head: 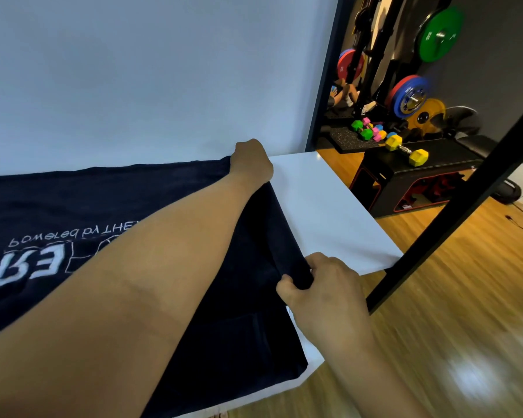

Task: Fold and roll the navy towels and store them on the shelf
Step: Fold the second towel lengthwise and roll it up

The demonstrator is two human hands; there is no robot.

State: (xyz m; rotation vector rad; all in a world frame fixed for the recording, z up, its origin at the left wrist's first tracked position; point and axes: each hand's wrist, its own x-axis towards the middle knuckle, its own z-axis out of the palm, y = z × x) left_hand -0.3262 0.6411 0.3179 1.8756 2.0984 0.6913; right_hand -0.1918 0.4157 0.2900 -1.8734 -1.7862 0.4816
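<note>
Head view: a person leans over a white table (329, 206), both bare arms out.
Towel (73, 200): navy, spread flat across the table's left and middle part – white lettering shows on it, reading upside down from here. Its right edge runs from the far corner down toward the near edge of the table.
Left hand (251, 161): reached far across the towel, forearm lying over the cloth. The fingers are curled into a clench at the towel's far right corner and the cloth runs straight into the grip; the fingertips themselves are hidden behind the knuckles.
Right hand (323, 285): nearer the person, on the same right edge. Thumb and curled fingers pinch a bunched fold of the navy cloth, lifted slightly off the table.
Table right part: bare white, beside the towel's edge.
Post (465, 191): a black bar slanting past the table's right corner.
Floor (435, 297): wood, blurred near the bottom.
Background right: a green plate (440, 34) on a rack, a yellow dumbbell (406, 149) on a black bench (435, 167) – all well apart from the table.
Wall (133, 70): plain, pale, behind the table.
</note>
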